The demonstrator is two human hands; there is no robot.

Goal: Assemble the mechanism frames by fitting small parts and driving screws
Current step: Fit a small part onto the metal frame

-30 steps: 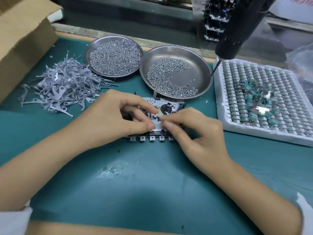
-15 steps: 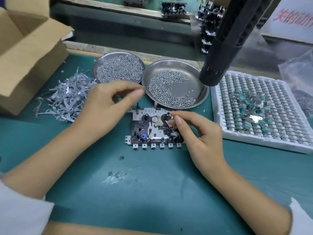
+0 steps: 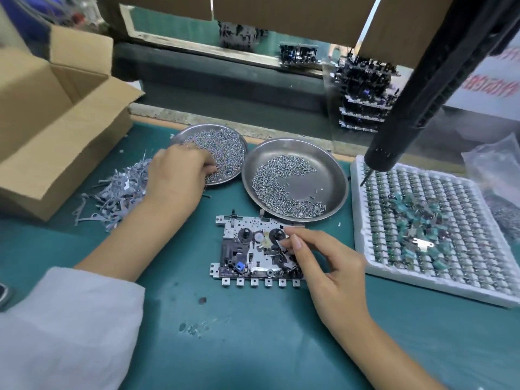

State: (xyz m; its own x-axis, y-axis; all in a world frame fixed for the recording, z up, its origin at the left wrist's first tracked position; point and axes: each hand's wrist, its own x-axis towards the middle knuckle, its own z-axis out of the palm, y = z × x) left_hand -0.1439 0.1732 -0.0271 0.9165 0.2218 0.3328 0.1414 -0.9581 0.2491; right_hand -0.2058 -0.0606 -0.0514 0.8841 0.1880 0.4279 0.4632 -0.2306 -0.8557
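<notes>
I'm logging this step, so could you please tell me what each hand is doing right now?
Left hand: fingers curled down into the tray of screws; a grip cannot be told.
Right hand: pinches a small part on the frame.

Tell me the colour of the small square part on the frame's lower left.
Blue, seen in the head view, on the mechanism frame.

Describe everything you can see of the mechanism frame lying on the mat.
The mechanism frame lies flat on the teal mat, below the right-hand dish. It is perforated silver metal with two black spindles, a small blue part and a row of square tabs along its near edge. The right hand pinches a small part at its right side.
</notes>
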